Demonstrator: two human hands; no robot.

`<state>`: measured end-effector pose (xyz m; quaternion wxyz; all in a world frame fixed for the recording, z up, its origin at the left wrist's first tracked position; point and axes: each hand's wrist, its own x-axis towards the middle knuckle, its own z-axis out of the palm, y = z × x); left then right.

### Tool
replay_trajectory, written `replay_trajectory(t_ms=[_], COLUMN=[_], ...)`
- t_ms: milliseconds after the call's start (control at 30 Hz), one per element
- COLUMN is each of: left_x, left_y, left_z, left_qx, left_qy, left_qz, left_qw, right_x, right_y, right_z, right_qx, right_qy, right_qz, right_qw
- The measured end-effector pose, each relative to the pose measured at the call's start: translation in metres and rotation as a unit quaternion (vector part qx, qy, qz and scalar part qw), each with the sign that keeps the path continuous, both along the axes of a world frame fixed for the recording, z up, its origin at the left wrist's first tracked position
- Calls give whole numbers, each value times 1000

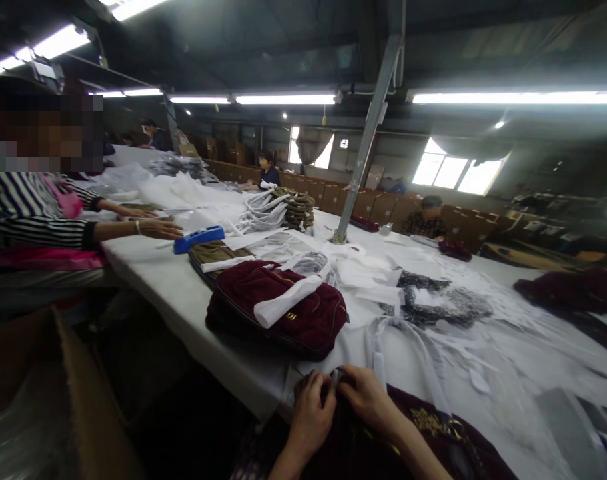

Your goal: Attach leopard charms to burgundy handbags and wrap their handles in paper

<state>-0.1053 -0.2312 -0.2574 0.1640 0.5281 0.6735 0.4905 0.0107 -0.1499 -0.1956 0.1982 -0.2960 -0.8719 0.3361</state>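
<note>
My left hand (pixel 313 408) and my right hand (pixel 364 397) meet at the table's near edge, fingertips pinched close together. Between them is a small pale piece, too small to name, by the dark edge of a maroon bag (pixel 463 437). This bag has gold lettering and a zip, and lies partly under my right forearm. Just beyond my hands, a stack of maroon bags (pixel 243 293) rests on the table, with a white paper-wrapped strap (pixel 288 301) across the top one. A clear-wrapped strap (pixel 378 353) loops up behind my right hand.
A blue tape dispenser (pixel 199 239) stands beside olive bags (pixel 218 253). At left, a co-worker in striped sleeves (pixel 43 233) reaches over the table. A grey post (pixel 368 140) rises from the tabletop. An open carton (pixel 83 400) sits at lower left. White paper and plastic cover much of the table.
</note>
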Motion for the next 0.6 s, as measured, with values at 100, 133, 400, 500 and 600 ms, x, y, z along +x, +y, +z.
replay_trajectory(t_ms=[100,133,400,500,600], left_x=[-2,-2,4,5,5], left_y=[-1,0,3,4,5], left_z=[2,2,1,-3,-7], left_qx=[7,9,44,54,54], left_qy=[-3,-4,-40,-43,-38], left_qz=[-13,-11,47,62,63], left_qw=[1000,1000,997,996,996], right_x=[-1,-2,8,9,0], right_y=[0,0,3,-11,-27], right_z=[-2,-3,-5,-5,-10], right_qx=[9,10,36,-12,-45], right_qy=[-7,-6,81,96,108], right_qz=[-8,-9,-202,-226,-185], right_qw=[1000,1000,975,969,976])
